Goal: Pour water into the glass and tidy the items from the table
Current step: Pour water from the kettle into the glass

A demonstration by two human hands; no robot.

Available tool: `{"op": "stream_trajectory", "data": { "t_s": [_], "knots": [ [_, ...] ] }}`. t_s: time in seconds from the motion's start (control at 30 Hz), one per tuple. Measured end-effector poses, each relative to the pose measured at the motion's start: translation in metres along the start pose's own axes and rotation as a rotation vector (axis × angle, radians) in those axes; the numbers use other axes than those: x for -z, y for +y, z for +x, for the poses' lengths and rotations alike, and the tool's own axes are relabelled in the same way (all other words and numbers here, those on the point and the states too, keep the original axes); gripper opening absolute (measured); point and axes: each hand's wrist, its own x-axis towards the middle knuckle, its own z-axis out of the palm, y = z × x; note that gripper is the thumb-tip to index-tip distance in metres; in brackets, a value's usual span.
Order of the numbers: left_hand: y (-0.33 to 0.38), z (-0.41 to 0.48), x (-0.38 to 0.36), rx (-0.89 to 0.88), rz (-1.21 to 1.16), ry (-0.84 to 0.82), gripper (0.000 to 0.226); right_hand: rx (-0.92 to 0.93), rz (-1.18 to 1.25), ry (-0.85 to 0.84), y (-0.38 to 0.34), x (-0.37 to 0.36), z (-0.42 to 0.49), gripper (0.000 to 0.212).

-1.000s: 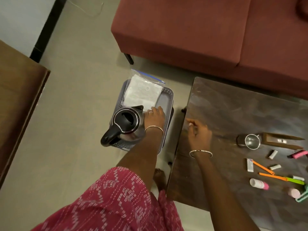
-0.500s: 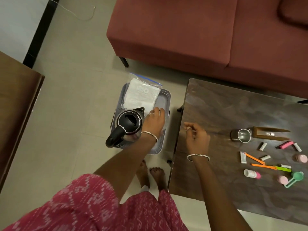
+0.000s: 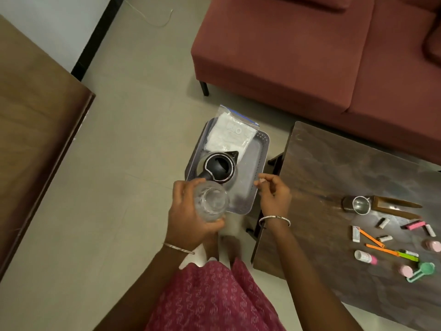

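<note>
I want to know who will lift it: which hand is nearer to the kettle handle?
Left. The left hand, holding the glass, is right beside the kettle handle; the right hand hovers apart, beyond the basket.

one kettle; one glass; one basket; one bag; one steel cup; two hands; two bangles; one table; one sofa; one green scoop.
</note>
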Motion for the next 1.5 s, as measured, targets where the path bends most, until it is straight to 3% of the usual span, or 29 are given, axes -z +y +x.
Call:
{"op": "stream_trajectory", "data": {
  "t_s": [0.13,0.2,0.3,0.43,0.67,0.93,1.1,1.3,1.5],
  "knots": [
    [-0.034,0.001,0.032,0.064,-0.022,0.069,0.089,-0.565,0.251,-0.282,-0.005,-0.05,-0.021,0.009],
    [-0.048,0.002,0.044,0.091,-0.018,0.071,0.09,-0.764,0.27,-0.439,-0.004,-0.072,-0.031,0.019],
    [-0.063,0.003,0.055,0.12,-0.065,0.079,0.09,-0.847,0.333,-0.581,0.0,-0.102,-0.04,0.037],
    [-0.076,0.0,0.062,0.21,-0.141,0.1,0.101,-0.856,0.389,-0.504,-0.004,-0.139,-0.047,0.05],
    [-0.082,0.006,0.062,0.263,-0.152,0.13,0.095,-0.74,0.33,-0.182,0.008,-0.179,-0.045,0.047],
    [-0.076,0.024,0.06,0.201,-0.159,0.082,0.094,-0.533,0.218,-0.088,0.022,-0.133,-0.041,0.017],
    [-0.058,0.037,0.06,0.16,-0.168,0.029,0.093,-0.361,0.049,-0.079,0.017,-0.094,-0.024,0.029],
    [-0.035,0.056,0.056,0.061,-0.145,-0.007,0.093,-0.188,-0.039,-0.139,0.003,-0.053,-0.022,0.024],
    [-0.005,0.069,0.056,0.016,-0.18,-0.02,0.094,-0.001,-0.024,-0.175,-0.046,0.011,-0.031,0.037]
  ]
}}
